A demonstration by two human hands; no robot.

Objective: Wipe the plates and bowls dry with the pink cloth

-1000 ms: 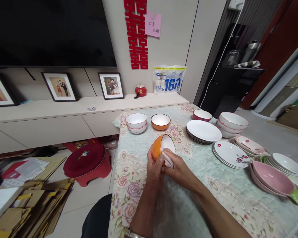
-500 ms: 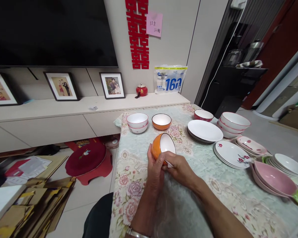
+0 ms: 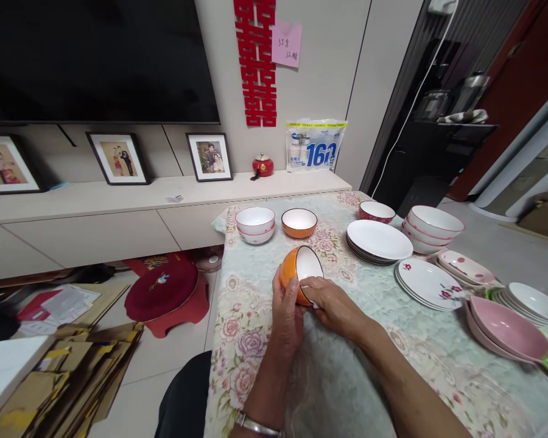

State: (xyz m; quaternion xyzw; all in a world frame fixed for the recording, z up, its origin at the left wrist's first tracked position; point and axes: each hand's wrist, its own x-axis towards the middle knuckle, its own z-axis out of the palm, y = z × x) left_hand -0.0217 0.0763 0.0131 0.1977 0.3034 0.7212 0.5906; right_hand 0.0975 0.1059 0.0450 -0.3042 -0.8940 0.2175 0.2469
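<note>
An orange bowl (image 3: 309, 265) with a white inside and dark rim is tilted on its side above the table. My left hand (image 3: 287, 310) cups it from the left and below, thumb on the outer wall. My right hand (image 3: 331, 304) is closed at the bowl's lower right rim, fingers reaching inside. A scrap of white wipe (image 3: 315, 305) shows beneath its fingers; most of it is hidden. Just beyond, another orange bowl (image 3: 299, 224) stands upright beside two stacked white bowls (image 3: 255, 226) with pink rims.
On the right of the flowered tablecloth (image 3: 251, 316) are stacked white plates (image 3: 379, 239), flower plates (image 3: 427, 284), large bowls (image 3: 433, 225), a red bowl (image 3: 377, 212) and pink dishes (image 3: 506, 325). A red stool (image 3: 164, 292) stands on the floor at left. A plastic bag (image 3: 317, 146) rests on the cabinet.
The view has shifted slightly, moving the scene a little to the right. Both hands keep the orange bowl at nearly the same place, and my right fingers have shifted slightly at its rim.
</note>
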